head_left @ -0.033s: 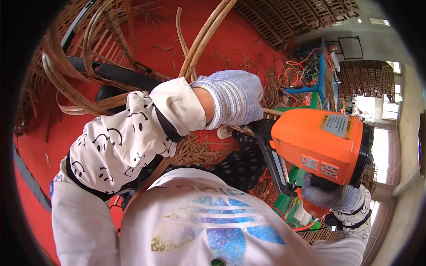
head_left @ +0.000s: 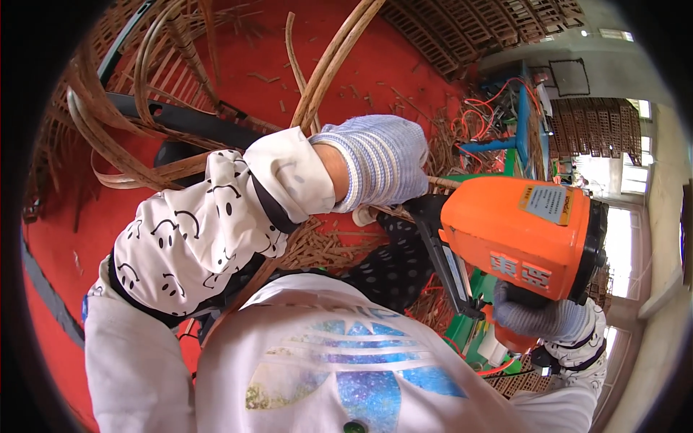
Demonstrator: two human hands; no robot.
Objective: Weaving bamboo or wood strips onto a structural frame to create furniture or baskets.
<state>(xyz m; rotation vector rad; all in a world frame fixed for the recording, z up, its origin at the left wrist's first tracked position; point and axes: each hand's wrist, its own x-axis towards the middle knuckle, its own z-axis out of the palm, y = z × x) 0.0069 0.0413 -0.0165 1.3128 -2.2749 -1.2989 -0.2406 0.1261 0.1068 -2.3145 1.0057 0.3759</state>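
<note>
My left hand (head_left: 386, 159) wears a light-blue knitted glove and is closed, with its fingers turned away from view. A thin wooden strip (head_left: 442, 182) comes out beside its knuckles, toward the nose of an orange nail gun (head_left: 505, 231). My gloved right hand (head_left: 538, 317) wraps round the nail gun's handle on the right. The tool's black magazine (head_left: 455, 270) slants down beside its orange body. Two long bent wooden strips (head_left: 336, 61) pass behind my left wrist, running up to the top edge.
Curved wooden strips and slatted frames (head_left: 155, 65) stand at the upper left, by a dark bar (head_left: 188, 119). Cut wood pieces (head_left: 321, 249) lie heaped on the red floor (head_left: 253, 43). Orange hoses (head_left: 476, 119) tangle near a blue bench (head_left: 525, 123). Slatted panels (head_left: 595, 126) stand behind.
</note>
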